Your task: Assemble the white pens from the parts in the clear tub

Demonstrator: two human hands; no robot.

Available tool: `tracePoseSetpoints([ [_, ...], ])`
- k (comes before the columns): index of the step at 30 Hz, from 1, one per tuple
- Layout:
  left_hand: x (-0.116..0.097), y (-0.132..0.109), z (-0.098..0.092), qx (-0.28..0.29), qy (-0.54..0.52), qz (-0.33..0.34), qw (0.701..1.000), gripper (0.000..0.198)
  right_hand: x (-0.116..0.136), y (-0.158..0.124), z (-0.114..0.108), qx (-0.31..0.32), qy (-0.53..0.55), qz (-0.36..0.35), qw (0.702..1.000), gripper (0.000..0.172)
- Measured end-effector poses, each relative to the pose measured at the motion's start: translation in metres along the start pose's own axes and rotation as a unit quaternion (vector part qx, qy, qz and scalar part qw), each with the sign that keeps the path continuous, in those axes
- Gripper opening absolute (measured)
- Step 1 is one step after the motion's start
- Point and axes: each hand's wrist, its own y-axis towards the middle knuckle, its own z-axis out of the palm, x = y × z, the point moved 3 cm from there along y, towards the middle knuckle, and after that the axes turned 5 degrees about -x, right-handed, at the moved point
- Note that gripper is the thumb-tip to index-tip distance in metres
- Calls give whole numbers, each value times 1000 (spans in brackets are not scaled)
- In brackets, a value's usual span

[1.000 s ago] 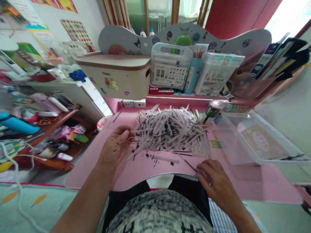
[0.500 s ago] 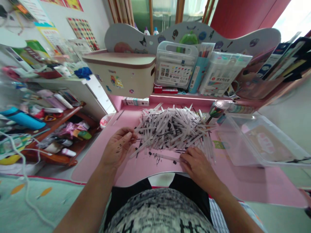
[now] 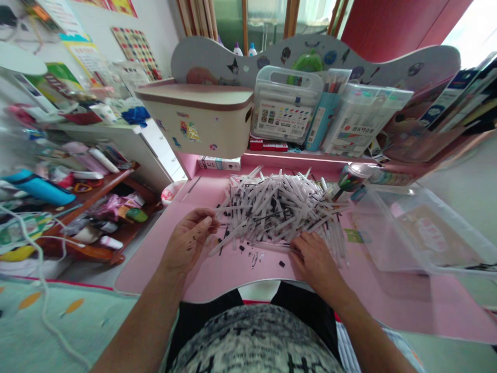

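Observation:
A large heap of whitish, translucent pen tubes with black parts lies on the pink desk. At the heap's left edge my left hand is closed, thumb against fingers; a pale pen tube runs right from its fingertips. Dark marks show on this hand. My right hand is at the front right of the heap, its fingers curled on a pen tube that points left. Its fingertips are partly hidden. Between the hands lie a small black plug and tiny dark bits.
An open clear plastic bin stands right of the heap. Behind are a lidded beige box, marker cases and a jar of pens. A cluttered shelf stands at the left.
My right hand has shifted the pen tube slightly away from me, up to the heap's front edge. My left hand keeps nearly the same place. The view has shifted slightly.

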Motion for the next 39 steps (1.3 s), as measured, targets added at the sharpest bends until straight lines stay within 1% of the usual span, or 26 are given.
tracePoseSetpoints([
  [8, 0, -6, -3, -27, 30, -50, 998, 37, -2, 0, 5, -1, 14, 10, 1000, 8],
  [10, 1, -7, -3, -25, 50, -42, 998, 35, -2, 0, 6, 0, 14, 10, 1000, 8],
  [14, -1, -9, -5, -7, 133, 22, 991, 28, 0, 0, 7, 5, 11, 3, 1000, 7],
  [17, -3, -9, -7, 7, 221, 58, 974, 22, 0, -1, 6, 8, 18, -3, 1000, 5],
  [19, -7, -10, -9, 4, 287, 101, 953, 18, 0, -2, 2, 10, 35, -3, 999, 6],
  [22, -15, -16, -7, -12, 373, 195, 907, 10, 0, -3, -6, 1, 81, 7, 997, 8],
  [23, -16, -20, -4, -9, 391, 215, 895, 8, 0, -3, -9, -2, 99, 16, 995, 9],
  [24, -16, -24, 0, 3, 404, 220, 888, 8, 1, -3, -11, -5, 118, 27, 993, 9],
  [25, -15, -29, 6, 27, 415, 212, 884, 8, 3, -2, -13, -7, 137, 38, 990, 10],
  [27, -10, -39, 20, 101, 435, 169, 879, 10, 7, -2, -14, -12, 173, 60, 983, 9],
  [29, -3, -47, 36, 182, 451, 130, 864, 13, 10, -1, -14, -24, 207, 77, 975, 9],
  [30, -1, -50, 42, 211, 460, 121, 854, 14, 10, -1, -15, -35, 223, 84, 971, 9],
  [31, 0, -51, 47, 225, 468, 121, 846, 15, 8, -1, -17, -49, 235, 92, 966, 8],
  [32, 0, -50, 50, 226, 477, 127, 840, 15, 4, -1, -20, -66, 243, 100, 963, 7],
  [34, -1, -45, 51, 204, 490, 155, 833, 14, -9, -1, -28, -106, 239, 123, 957, 5],
  [36, -5, -36, 46, 170, 492, 191, 832, 14, -28, -1, -40, -139, 208, 157, 955, 5],
  [39, -12, -24, 34, 122, 477, 230, 840, 14, -54, 3, -57, -158, 186, 187, 952, 9],
])
